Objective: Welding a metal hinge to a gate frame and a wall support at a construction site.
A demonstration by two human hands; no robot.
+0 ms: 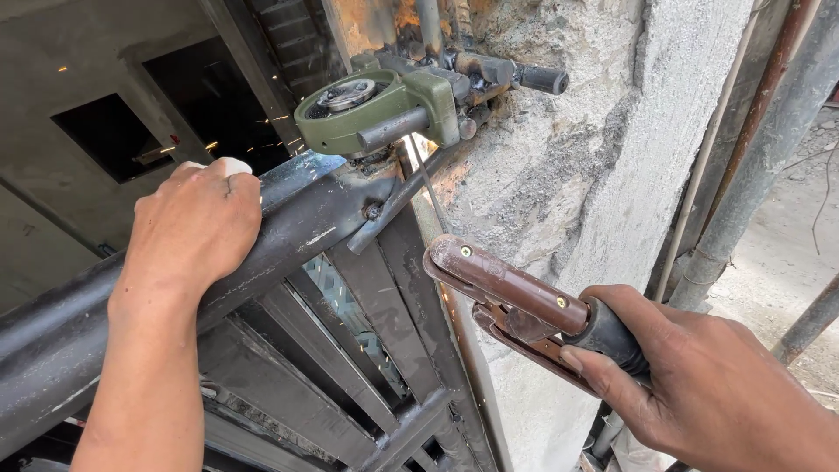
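My left hand point(194, 229) grips the top rail of a dark metal gate point(306, 218), fingers curled over its far side. My right hand point(699, 380) holds a brown welding electrode holder point(507, 297) by its black handle. A thin welding rod point(426, 185) sticks up from the holder's jaws toward the corner where the gate meets the wall. Just above that corner an olive-green angle grinder point(376, 109) is running, with sparks flying to the left.
A rough concrete pillar point(603, 175) stands right of the gate. Rusty pipes point(752, 157) run down beside it at the far right. The gate's diagonal bars point(367, 350) fill the space below the rail. Grey wall with dark openings lies behind.
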